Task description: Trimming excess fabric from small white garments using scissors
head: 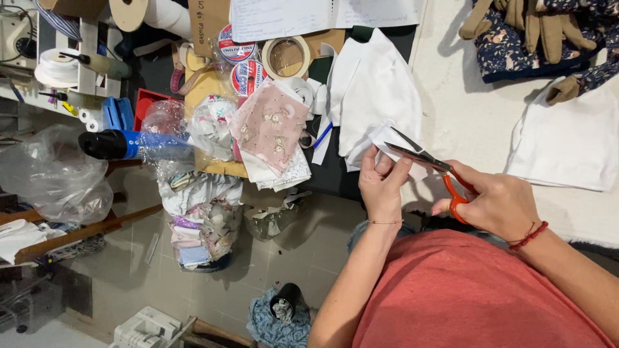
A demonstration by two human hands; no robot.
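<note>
A black strip of work table (pixel 335 174) serves as landmark. Left of it sits a heap of small printed fabric pieces (pixel 267 125), pink on top, with tape rolls (pixel 287 57) just beyond and a clear plastic bag of scraps (pixel 203 216) hanging below the heap. Across the strip lies a stack of white cloth panels (pixel 374 84); far to its right, on the pale table surface, rests another folded white piece (pixel 567 142), and a dark floral fabric bundle (pixel 535 35) sits in the upper corner.

The small white fabric piece (pixel 387 138) is crumpled and folded, lying at the strip's right edge, touching the white stack. The left hand (pixel 382 187) pinches it from below, fingers clasped on its edge. The right hand (pixel 496 203) grips orange-handled scissors (pixel 429 164), fingers through the loops, blades parted, their tips over the fabric just above the left fingers.
</note>
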